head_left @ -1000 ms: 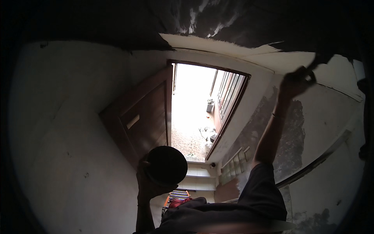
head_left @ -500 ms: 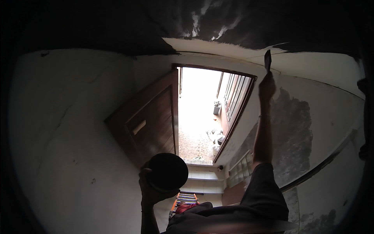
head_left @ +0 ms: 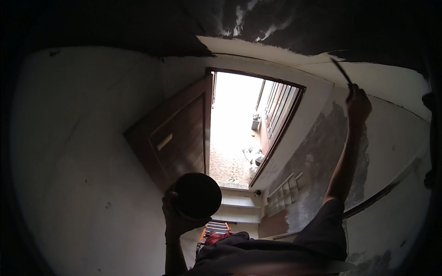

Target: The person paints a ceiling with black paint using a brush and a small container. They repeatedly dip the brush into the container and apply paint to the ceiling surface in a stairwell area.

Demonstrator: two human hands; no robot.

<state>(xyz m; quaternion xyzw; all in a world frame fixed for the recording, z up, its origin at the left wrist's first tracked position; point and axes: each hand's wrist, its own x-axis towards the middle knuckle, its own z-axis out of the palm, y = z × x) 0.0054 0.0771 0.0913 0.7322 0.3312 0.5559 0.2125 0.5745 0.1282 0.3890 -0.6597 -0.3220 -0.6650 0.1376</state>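
**A:** Where were the hands, taking the doorway (head_left: pixel 244 129) as our marker?

**B:** The right hand (head_left: pixel 358 106) was raised well above and to the right of the doorway, close under the dark ceiling (head_left: pixel 322 23). Its fingers were wrapped shut around a thin, flat tool (head_left: pixel 341 72) — a scraper or brush, probably; it showed only as a silhouette.

**A:** And which way did that tool run?

**B:** Its long axis slanted up and to the left from the fist, the tip meeting the pale band of plaster (head_left: pixel 276 53) right at the edge of the ceiling. So the work surface lay just beyond the tip, above the right hand.

**A:** The left?

**B:** The left hand (head_left: pixel 177 221) sat low, below the doorway beside the brown door (head_left: pixel 177 138), cupped closed under a round dark bowl (head_left: pixel 197 195). It stood well apart from the tool; the right hand was plainly the nearer one to that ceiling edge.
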